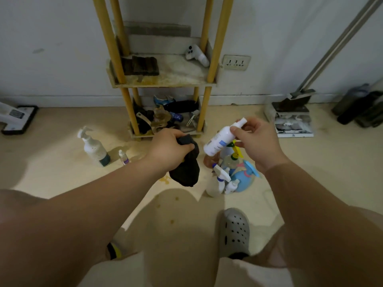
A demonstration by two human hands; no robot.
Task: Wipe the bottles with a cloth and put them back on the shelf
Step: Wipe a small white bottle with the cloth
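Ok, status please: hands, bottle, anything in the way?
Left hand grips dark cloth. Right hand holds white bottle, tilted, not touching cloth. Other bottles stand on floor below.

White bottle (219, 140), blue print, tilted, nozzle up-right, pinched near neck by right hand (257, 142). Dark cloth (186, 170) bunched, hanging below left hand (170, 150) grip, just left of bottle, apart.
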